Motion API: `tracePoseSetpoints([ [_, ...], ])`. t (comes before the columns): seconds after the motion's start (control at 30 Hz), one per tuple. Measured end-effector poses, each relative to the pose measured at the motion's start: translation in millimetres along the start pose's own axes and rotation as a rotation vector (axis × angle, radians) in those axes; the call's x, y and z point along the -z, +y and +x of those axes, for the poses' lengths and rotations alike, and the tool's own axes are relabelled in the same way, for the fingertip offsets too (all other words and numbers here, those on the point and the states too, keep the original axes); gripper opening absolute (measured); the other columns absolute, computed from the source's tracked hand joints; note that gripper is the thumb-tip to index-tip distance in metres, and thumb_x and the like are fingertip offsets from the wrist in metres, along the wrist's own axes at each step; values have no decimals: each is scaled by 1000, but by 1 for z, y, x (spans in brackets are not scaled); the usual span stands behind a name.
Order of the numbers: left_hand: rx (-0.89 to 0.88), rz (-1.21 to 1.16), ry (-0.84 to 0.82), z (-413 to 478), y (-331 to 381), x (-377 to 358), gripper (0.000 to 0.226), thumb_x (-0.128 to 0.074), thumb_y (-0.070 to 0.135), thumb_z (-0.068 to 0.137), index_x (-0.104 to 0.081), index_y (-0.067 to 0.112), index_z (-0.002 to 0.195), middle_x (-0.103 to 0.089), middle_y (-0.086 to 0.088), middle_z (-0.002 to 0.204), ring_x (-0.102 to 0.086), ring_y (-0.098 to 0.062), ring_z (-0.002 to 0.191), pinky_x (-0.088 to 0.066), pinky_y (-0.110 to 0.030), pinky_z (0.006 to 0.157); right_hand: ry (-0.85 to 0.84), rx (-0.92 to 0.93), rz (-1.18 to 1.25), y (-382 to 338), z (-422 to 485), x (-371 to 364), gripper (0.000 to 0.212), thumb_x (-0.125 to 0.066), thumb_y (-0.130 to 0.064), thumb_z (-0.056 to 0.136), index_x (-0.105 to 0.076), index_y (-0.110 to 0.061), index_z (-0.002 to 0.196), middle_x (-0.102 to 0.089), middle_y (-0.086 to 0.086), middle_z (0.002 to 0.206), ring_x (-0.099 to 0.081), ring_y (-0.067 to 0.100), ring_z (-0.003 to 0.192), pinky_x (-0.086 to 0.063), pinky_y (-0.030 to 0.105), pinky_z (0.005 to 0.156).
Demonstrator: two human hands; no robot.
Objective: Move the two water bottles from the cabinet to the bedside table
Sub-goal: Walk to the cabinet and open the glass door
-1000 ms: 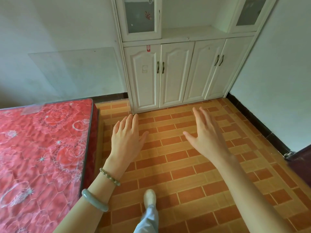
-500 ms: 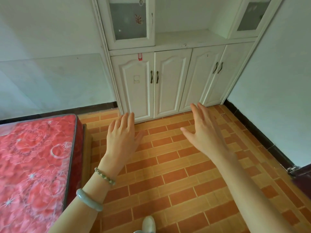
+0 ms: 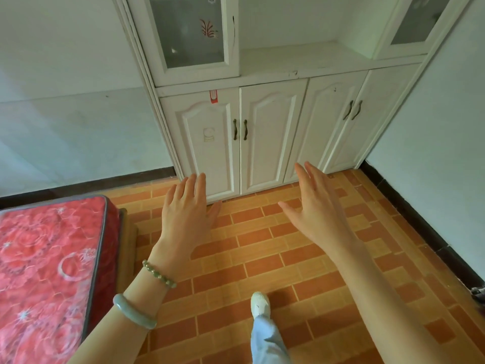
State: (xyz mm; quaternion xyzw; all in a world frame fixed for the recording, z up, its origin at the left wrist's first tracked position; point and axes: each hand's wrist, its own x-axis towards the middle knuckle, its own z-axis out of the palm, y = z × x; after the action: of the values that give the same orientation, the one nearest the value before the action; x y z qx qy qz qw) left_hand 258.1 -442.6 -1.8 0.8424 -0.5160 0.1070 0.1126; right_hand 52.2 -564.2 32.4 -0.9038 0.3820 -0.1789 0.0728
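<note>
A white cabinet (image 3: 267,143) stands ahead against the wall. All its lower doors are closed, and two glass-fronted upper doors flank an open shelf (image 3: 294,59) that holds nothing I can see. No water bottle and no bedside table is in view. My left hand (image 3: 186,214) is held out flat, palm down, fingers apart, in front of the lower left doors. My right hand (image 3: 315,206) is held out the same way, open, a little below the middle doors. Neither hand touches the cabinet.
A bed with a red patterned mattress (image 3: 49,269) fills the lower left. The floor (image 3: 262,258) is orange brick-pattern tile. A white wall (image 3: 435,143) closes the right side, with a dark object (image 3: 479,294) at its foot. My foot in a white shoe (image 3: 259,304) is stepping forward.
I have walked closer to the cabinet, which now looms larger and higher in view. The bed has slid away to the left. Both hands stay open and held out.
</note>
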Motion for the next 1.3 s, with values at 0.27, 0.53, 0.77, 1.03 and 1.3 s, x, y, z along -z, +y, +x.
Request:
tracePoseSetpoints([
  [0.27, 48, 30, 5, 122, 18, -32, 65, -47, 47, 89, -35, 4, 136, -46, -17, 138, -43, -33, 127, -35, -49, 105, 0, 39, 49, 54, 130, -14, 74, -59, -38, 84, -21, -10, 141, -25, 17, 149, -22, 30, 138, -27, 45, 111],
  [0.53, 115, 32, 32, 213, 19, -53, 64, -48, 46, 88, -38, 2, 134, -48, -20, 135, -45, -36, 124, -36, -51, 103, -29, 86, 63, 86, 232, -30, 73, -57, -38, 86, -19, -12, 142, -20, 14, 152, -18, 27, 139, -23, 41, 112],
  [0.77, 139, 39, 37, 300, 5, -80, 64, -50, 45, 88, -37, 2, 134, -49, -20, 134, -45, -36, 124, -37, -51, 102, -57, 89, 67, 110, 314, -56, 74, -57, -40, 86, -18, -12, 142, -20, 14, 152, -18, 28, 139, -24, 42, 111],
  [1.03, 122, 37, 56, 418, -19, -107, 63, -51, 44, 87, -39, 2, 133, -49, -20, 134, -46, -36, 123, -35, -49, 104, -46, 91, 51, 118, 430, -84, 74, -57, -39, 85, -19, -11, 142, -21, 15, 151, -19, 29, 139, -23, 40, 110],
  [1.3, 116, 55, 91, 514, -50, -118, 66, -49, 47, 87, -40, 2, 133, -48, -21, 135, -45, -37, 124, -33, -51, 103, -13, 104, 85, 113, 534, -101, 74, -56, -41, 85, -19, -12, 142, -20, 14, 152, -17, 29, 139, -24, 43, 110],
])
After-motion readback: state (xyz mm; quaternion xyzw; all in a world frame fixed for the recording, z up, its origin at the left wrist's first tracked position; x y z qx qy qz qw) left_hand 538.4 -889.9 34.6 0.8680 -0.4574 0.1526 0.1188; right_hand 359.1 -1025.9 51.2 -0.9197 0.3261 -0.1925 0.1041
